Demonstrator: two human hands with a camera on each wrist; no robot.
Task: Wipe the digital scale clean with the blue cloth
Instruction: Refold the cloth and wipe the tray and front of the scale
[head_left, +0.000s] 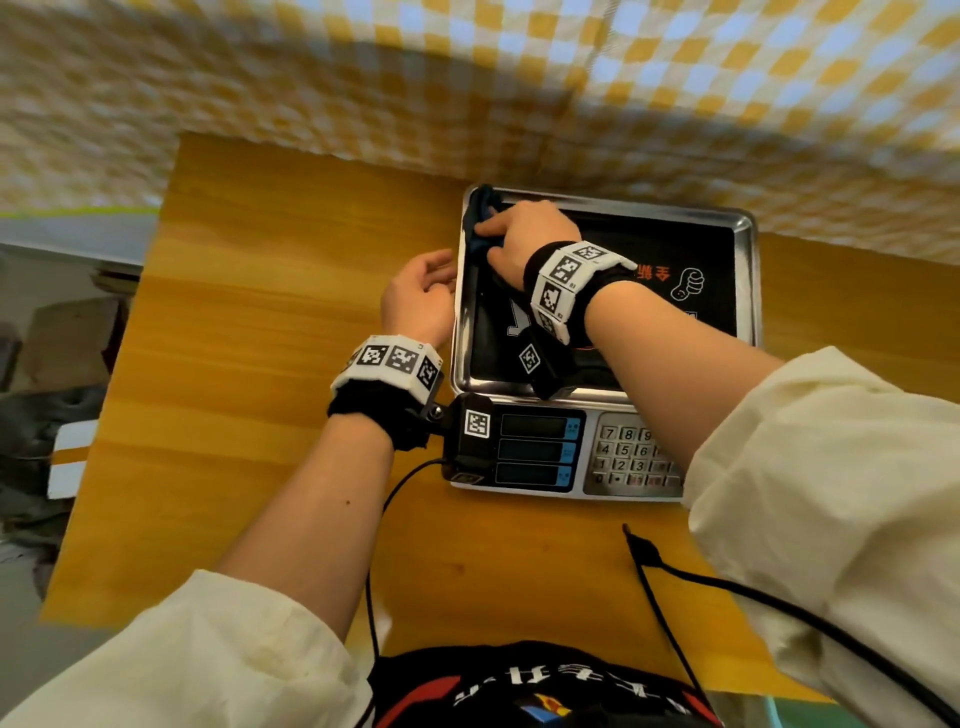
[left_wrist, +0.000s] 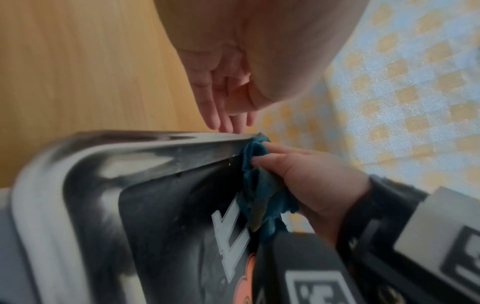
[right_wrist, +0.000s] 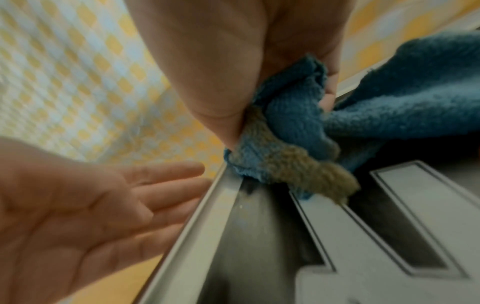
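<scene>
Scale: I see the digital scale (head_left: 597, 364) right of centre in the head view, standing on the wooden table (head_left: 260, 364); its steel pan (head_left: 748, 228) fills the middle right and the display and keypad sit just below it
Cloth: the blue cloth (head_left: 480, 218) is bunched at the upper left corner of the pan, lying against the rim (one fold shows a brownish-green stain in the right wrist view, low centre)
Right hand: my right hand (head_left: 524, 239) reaches across the pan toward its upper left corner; fingers (left_wrist: 275, 147) and thumb are curled round the cloth, pinching it against the rim
Left hand: my left hand (head_left: 421, 296) is left of the pan, just beside its edge, palm turned toward it; fingers (right_wrist: 166, 170) are straight, slightly spread, and hold nothing; I cannot tell whether the fingertips touch the rim
Pan surface: dark, with white and orange printing across it
Background: a yellow and white checked cloth (head_left: 519, 78) fills the top of the head view
</scene>
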